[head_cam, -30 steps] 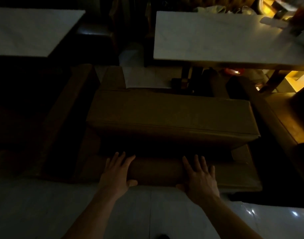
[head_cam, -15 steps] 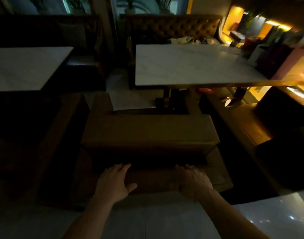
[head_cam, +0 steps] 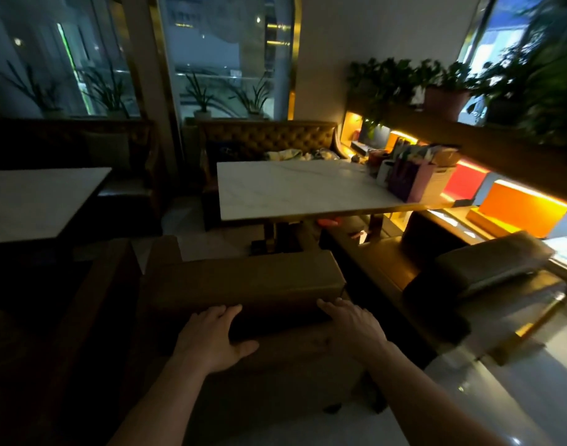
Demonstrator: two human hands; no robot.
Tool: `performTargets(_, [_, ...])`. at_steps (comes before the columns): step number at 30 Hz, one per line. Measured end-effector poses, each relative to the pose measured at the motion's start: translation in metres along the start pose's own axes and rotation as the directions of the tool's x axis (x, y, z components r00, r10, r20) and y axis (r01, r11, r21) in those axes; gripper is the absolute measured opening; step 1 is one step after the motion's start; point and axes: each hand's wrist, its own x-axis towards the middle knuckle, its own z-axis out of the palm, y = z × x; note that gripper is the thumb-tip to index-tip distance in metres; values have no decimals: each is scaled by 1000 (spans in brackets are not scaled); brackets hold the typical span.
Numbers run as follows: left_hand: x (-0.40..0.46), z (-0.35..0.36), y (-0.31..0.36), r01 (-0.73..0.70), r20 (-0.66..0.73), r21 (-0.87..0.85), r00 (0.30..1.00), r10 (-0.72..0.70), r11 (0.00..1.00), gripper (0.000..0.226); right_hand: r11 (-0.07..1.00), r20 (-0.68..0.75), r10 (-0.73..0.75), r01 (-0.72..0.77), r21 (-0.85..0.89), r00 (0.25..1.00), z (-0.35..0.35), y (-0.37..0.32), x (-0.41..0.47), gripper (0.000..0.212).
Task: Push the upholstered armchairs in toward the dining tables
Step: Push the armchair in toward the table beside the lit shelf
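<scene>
A brown upholstered armchair [head_cam: 243, 278] stands right in front of me, its back toward me and its seat facing the white marble dining table [head_cam: 295, 188]. My left hand [head_cam: 211, 336] rests flat on the lower back of the chair, fingers straight and thumb spread. My right hand [head_cam: 353, 323] presses the same surface on the right, fingers extended. The chair's front end reaches the table's pedestal [head_cam: 275, 236]. A second armchair [head_cam: 452, 278] stands to the right, beside the same table.
Another white table [head_cam: 41, 201] is at the left with a dark chair [head_cam: 83, 300] beside me. A tufted bench [head_cam: 269, 140] runs behind the tables. Bags and boxes [head_cam: 414, 178] crowd the table's right end, under a lit shelf with plants [head_cam: 436, 88]. Glossy floor [head_cam: 517, 397] lies at the lower right.
The view has lifted from the chair toward the room. The armchair sits farther from me, nearer the table. Both hands stay flat on its back.
</scene>
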Motion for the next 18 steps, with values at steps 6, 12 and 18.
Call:
performTargets(6, [-23, -21, 44, -62, -18, 33, 998, 62, 998, 96, 998, -97, 44, -39, 55, 994, -37, 25, -44, 77])
performTargets(12, [-23, -38, 121, -148, -60, 67, 986, 152, 987, 98, 996, -169, 81, -75, 46, 982, -66, 87, -77, 80])
performTargets(18, [-17, -22, 234, -214, -62, 90, 974, 220, 973, 99, 990, -188, 136, -124, 72, 973, -78, 208, -119, 86])
